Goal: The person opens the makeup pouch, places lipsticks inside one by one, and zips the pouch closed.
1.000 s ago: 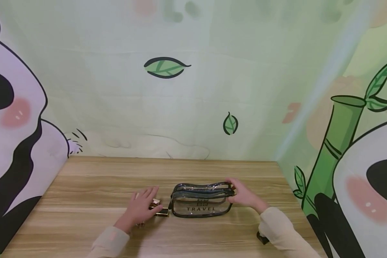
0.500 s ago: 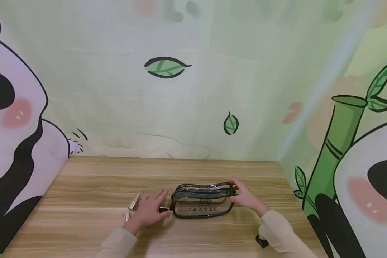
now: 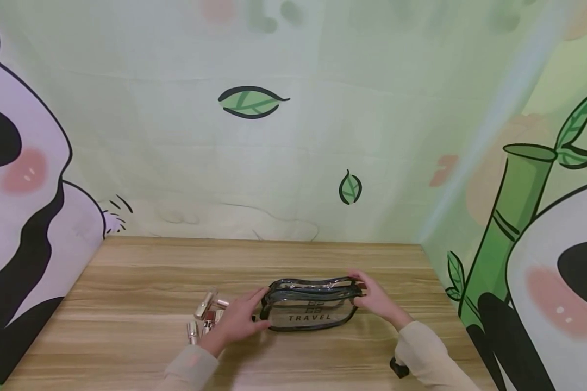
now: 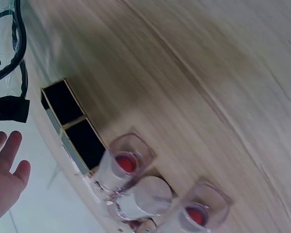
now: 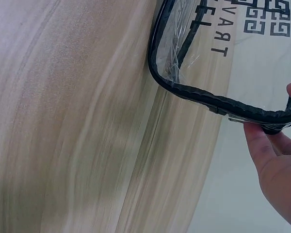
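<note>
A clear travel pouch point(image 3: 308, 312) with black piping and the word TRAVEL stands on the wooden table. My right hand point(image 3: 374, 296) pinches its right end; in the right wrist view, the thumb and fingers point(image 5: 262, 150) lie on either side of the black edge. My left hand point(image 3: 242, 317) is at the pouch's left end with fingers extended. The left wrist view shows those fingers point(image 4: 9, 150) slightly apart from a black end tab point(image 4: 9, 109). Behind the left hand lie several small cosmetic tubes point(image 3: 206, 305), some with clear ends showing red inside point(image 4: 126, 162).
A black, gold-edged rectangular case point(image 4: 75, 119) lies between the pouch and the tubes. Bare wooden tabletop point(image 3: 142, 277) extends around them. A small black object point(image 3: 399, 367) shows beside the right sleeve. A printed panda backdrop point(image 3: 283, 163) borders the table.
My left hand has moved right, away from the tubes, to the pouch's left end, uncovering more tubes. The pouch and right hand have shifted slightly right, with the right hand still holding on.
</note>
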`<state>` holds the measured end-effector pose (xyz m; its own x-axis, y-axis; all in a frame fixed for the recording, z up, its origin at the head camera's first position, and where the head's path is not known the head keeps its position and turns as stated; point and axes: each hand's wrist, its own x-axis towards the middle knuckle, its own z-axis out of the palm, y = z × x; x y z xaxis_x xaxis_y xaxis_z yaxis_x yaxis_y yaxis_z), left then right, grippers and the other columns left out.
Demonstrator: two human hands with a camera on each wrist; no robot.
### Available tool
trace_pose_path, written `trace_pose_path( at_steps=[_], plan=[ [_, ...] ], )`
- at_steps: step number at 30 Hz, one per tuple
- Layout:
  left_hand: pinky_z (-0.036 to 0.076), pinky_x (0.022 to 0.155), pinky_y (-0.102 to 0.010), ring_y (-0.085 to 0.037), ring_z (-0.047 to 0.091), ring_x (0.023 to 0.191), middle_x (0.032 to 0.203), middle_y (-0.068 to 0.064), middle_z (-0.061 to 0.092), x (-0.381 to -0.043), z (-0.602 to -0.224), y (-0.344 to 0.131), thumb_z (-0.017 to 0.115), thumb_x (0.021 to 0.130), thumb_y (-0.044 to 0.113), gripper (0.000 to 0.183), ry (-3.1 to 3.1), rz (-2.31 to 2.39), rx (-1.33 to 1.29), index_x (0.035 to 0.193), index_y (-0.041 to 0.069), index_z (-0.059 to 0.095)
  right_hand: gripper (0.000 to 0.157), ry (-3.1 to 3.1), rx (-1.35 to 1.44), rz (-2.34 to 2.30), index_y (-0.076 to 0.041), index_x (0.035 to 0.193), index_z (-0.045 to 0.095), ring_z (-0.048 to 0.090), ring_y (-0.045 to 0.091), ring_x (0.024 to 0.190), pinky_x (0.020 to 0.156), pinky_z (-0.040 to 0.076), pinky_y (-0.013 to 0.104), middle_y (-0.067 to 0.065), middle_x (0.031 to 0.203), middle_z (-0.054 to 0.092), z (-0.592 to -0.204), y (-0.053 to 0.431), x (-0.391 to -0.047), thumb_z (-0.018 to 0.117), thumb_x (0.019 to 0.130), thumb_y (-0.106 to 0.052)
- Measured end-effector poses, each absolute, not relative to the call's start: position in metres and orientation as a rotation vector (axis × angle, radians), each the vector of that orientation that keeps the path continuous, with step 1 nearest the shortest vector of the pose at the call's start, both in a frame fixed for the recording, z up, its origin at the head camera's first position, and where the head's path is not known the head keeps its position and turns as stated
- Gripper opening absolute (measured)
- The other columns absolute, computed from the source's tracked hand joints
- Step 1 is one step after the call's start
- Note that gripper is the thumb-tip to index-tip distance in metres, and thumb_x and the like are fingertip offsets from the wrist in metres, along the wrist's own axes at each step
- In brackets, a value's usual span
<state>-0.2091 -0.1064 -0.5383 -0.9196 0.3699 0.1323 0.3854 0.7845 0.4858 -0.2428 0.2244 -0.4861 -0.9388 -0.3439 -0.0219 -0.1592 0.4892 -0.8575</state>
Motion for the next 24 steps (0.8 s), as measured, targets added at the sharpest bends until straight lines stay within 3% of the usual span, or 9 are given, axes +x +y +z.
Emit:
trace_pose_path(
  at_steps=[12,24],
  plan=[
    [0.034,0.097,-0.051,-0.034,0.048,0.113,0.127,-0.012,0.05,-0.21,-0.534,-0.096,0.068,0.074,0.034,0.07,-2.885,-0.885,-0.666,0.133,0.009,0.038,0.056,2.515,-0.43,-1.453,0.003,0.123,0.038,0.042,0.043,0.109,0.069,0.044,0.03,0.029,0.126,0.038,-0.48,0.226,-0.238,0.046,0.068,0.013],
    [0.041,0.094,-0.044,-0.03,0.051,0.111,0.125,-0.012,0.052,-0.21,-0.526,-0.088,0.068,0.073,0.028,0.065,-2.867,-0.976,-0.704,0.13,0.008,0.042,0.062,2.544,-0.378,-1.452,0.0,0.129,0.034,0.037,0.046,0.115,0.071,0.047,0.032,0.03,0.132,0.032,-0.496,0.237,-0.245,0.047,0.07,0.012]
  ],
)
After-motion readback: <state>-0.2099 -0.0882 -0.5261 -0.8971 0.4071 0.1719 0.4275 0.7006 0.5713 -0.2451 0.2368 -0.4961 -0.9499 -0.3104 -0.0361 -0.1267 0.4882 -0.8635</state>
